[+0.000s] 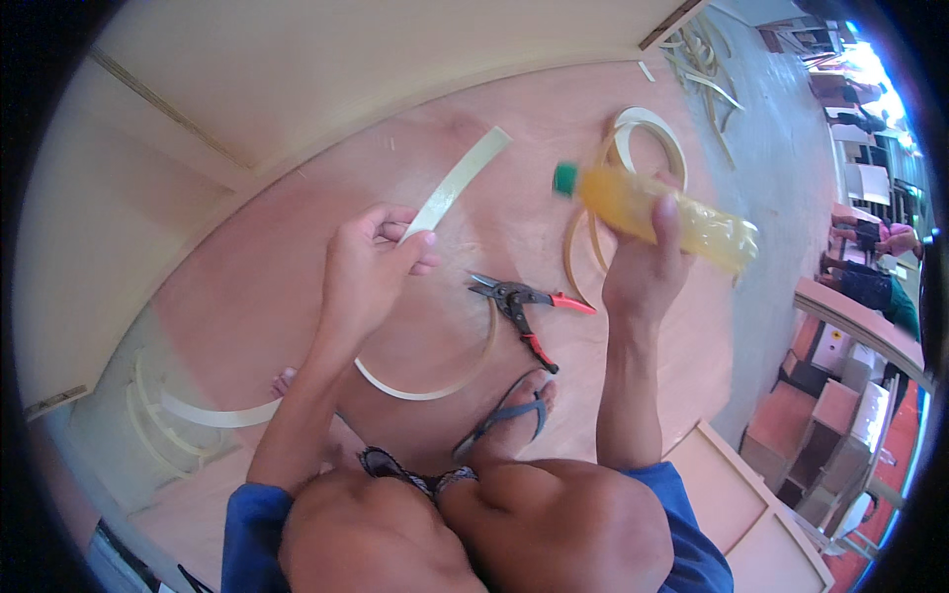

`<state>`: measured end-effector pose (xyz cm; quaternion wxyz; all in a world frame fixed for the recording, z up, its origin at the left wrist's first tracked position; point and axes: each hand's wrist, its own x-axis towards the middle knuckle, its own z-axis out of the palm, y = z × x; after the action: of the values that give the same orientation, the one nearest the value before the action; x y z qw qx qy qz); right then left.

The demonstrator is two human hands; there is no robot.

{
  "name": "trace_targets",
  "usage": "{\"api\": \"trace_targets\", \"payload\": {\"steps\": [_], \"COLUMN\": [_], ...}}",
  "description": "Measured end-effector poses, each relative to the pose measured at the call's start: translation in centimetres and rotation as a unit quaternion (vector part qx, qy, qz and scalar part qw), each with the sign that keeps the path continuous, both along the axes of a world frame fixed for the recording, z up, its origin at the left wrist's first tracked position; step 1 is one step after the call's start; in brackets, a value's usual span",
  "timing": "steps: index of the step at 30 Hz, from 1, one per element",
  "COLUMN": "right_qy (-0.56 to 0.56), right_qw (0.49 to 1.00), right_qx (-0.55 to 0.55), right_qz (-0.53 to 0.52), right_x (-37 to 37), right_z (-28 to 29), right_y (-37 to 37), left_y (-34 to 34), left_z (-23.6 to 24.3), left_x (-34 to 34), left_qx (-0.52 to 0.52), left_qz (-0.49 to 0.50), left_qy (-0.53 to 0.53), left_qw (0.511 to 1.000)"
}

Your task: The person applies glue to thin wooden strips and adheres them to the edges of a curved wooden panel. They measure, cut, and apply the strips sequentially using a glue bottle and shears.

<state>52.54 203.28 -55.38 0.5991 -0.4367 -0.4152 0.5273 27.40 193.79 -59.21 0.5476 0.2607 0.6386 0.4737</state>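
My left hand [381,252] pinches a pale, flat edge-banding strip [465,173] between thumb and fingers; its free end points up and to the right. In my right hand [647,257] is a clear plastic bottle [682,217] of yellowish liquid, lying nearly sideways with its green cap [565,179] toward the left. The bottle is slightly blurred. Tin snips [519,301] with red-and-black handles rest on the pinkish board below and between my hands, their jaws toward the left. Behind the bottle lies a roll of banding [647,148], partly hidden by the right hand.
A large pale wooden panel [326,69] borders the board at the far left. Loose strip offcuts [702,69] lie at the far right, and another curved strip [425,395] near my feet. Furniture pieces [820,415] and several people [875,247] are at the right.
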Motion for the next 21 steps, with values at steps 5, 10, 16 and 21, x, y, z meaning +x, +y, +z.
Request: {"api": "trace_targets", "payload": {"steps": [5, 10, 16, 21], "right_qy": [0.296, 0.398, 0.358, 0.381], "right_qw": [0.882, 0.815, 0.822, 0.808], "right_qx": [-0.281, -0.310, -0.317, -0.315], "right_qz": [0.237, 0.284, 0.310, 0.320], "right_x": [-2.5, -4.3, -5.1, -5.1], "right_z": [-3.7, -5.8, -5.2, -6.4], "right_y": [-6.0, -7.8, -7.2, -7.8], "left_y": [1.4, 1.5, 1.2, 1.2], "left_z": [-0.5, -0.2, -0.2, -0.7], "left_x": [-0.3, 0.9, 0.6, 0.3], "left_qx": [0.008, 0.043, 0.037, 0.010], "left_qz": [0.001, 0.001, -0.025, -0.036], "left_qy": [0.020, 0.012, 0.021, 0.028], "left_qw": [1.000, 0.999, 0.999, 0.999]}}
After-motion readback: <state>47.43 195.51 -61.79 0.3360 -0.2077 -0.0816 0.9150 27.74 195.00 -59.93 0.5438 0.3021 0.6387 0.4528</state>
